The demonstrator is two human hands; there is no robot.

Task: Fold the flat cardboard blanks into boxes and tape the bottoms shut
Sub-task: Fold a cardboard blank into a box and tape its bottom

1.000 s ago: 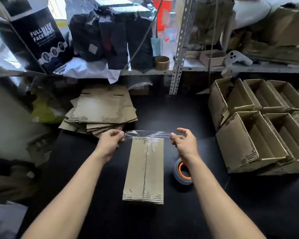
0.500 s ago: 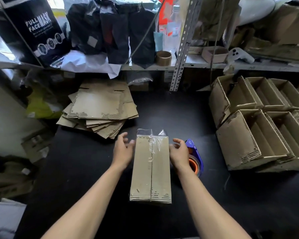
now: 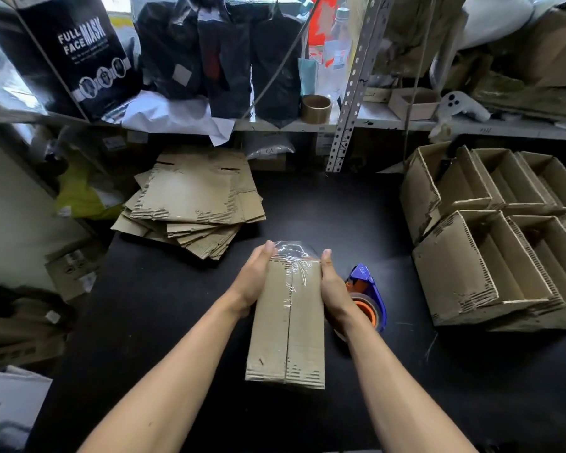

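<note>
The box [image 3: 286, 325], bottom up on the black table [image 3: 164, 308], with clear tape [image 3: 293, 266] over its seam. My left hand [image 3: 252, 282] and right hand [image 3: 334, 289] press flat against its sides (fingers straight). Tape dispenser [image 3: 368, 295] just right; flat blanks [image 3: 193, 204] behind.

You see a brown corrugated cardboard box [image 3: 286, 325] with clear shiny tape [image 3: 291, 256], a blue and orange plastic tape dispenser [image 3: 368, 297], and the black flat table [image 3: 324, 217].

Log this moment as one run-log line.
left hand: pressing box side | right hand: pressing other side | box: clear tape over far end | tape dispenser: on table
</note>
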